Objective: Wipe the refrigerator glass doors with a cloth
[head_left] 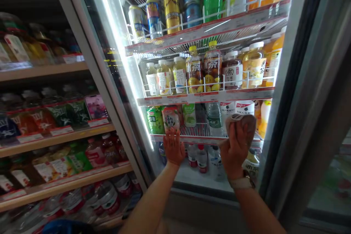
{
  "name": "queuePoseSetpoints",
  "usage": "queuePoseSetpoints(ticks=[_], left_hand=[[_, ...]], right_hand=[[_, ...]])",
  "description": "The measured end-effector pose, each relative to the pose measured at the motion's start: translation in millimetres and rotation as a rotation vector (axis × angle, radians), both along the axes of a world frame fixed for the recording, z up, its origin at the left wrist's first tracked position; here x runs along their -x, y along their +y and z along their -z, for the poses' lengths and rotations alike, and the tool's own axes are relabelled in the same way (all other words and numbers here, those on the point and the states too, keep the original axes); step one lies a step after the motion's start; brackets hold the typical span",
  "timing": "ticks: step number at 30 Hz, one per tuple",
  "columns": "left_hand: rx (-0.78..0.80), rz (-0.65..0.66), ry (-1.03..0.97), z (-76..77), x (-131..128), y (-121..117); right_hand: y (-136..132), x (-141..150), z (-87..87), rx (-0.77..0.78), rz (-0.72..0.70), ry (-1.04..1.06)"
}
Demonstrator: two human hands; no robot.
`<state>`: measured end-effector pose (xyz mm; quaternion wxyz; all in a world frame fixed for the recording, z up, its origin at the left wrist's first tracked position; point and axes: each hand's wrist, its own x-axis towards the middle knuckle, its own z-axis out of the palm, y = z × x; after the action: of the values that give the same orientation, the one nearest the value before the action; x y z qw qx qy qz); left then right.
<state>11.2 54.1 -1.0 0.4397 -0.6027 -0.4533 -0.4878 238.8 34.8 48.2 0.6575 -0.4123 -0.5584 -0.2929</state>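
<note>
In the head view, my left hand point(174, 148) reaches into the lit fridge with its fingers stretched upward. Its fingertips touch or nearly touch the lower front of a red-labelled drink bottle point(170, 115). A green-labelled bottle point(155, 120) stands just left of that one. My right hand point(235, 150), with a watch point(248, 180) on the wrist, is closed on a crumpled greyish-brown cloth point(250, 128). The cloth is in front of white-labelled packages point(245, 107) on the same shelf and hides their lower parts. A clear water bottle point(214, 119) stands between my hands.
Wire racks with white front rails point(205, 97) hold tea bottles above, and cans point(172, 12) higher up. More bottles point(202, 159) stand below my hands. Fridge frame posts rise at both sides. On the left, wooden shelves point(101, 131) carry bottled drinks and a phone-like pink screen point(95, 106).
</note>
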Motion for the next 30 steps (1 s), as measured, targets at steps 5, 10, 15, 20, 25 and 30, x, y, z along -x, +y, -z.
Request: queuePoseSetpoints(ticks=[5, 10, 15, 20, 25, 30], left_hand=[[0.027, 0.026, -0.01, 2.0, 1.1, 0.2], [0.038, 0.002, -0.008, 3.7, 2.4, 1.4], [0.043, 0.011, -0.002, 0.7, 2.1, -0.1], [0.008, 0.006, 0.014, -3.0, 1.4, -0.7], [0.003, 0.007, 0.021, -5.8, 0.4, -2.0], [0.01, 0.018, 0.027, -7.5, -1.0, -3.5]], right_hand=[[-0.7, 26.4, 22.6, 0.016, -0.094, -0.129], [-5.9, 40.7, 59.8, 0.106, -0.228, -0.382], [-13.3, 46.8, 102.4, 0.175, -0.408, -0.717], [-10.8, 37.5, 102.4, 0.181, -0.415, -0.825], [-10.3, 17.3, 68.6, 0.125, -0.318, -0.742], [-6.1, -15.0, 29.7, 0.055, -0.129, -0.41]])
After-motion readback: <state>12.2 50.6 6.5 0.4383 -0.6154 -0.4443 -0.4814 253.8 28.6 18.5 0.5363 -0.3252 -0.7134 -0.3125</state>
